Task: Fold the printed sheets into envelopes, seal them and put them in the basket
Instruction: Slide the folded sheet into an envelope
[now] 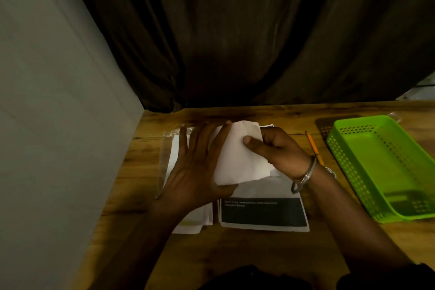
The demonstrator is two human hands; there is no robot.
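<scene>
A white folded sheet [237, 158] is held over the table's middle. My left hand [200, 165] lies against its left side with the fingers spread, the thumb under its lower edge. My right hand [275, 150] grips its right side, thumb pressed on top. Beneath lies a printed sheet [263, 214] with a dark band and a line of white text. More white sheets or envelopes [188, 223] lie at the left under my left wrist, partly hidden. The green perforated basket [348, 146] stands at the right with nothing in it.
An orange pencil [314, 147] lies between my right wrist and the basket. A clear plastic sleeve [164, 148] sticks out at the left of the papers. A grey wall runs along the left, a dark curtain hangs behind the wooden table [235, 254].
</scene>
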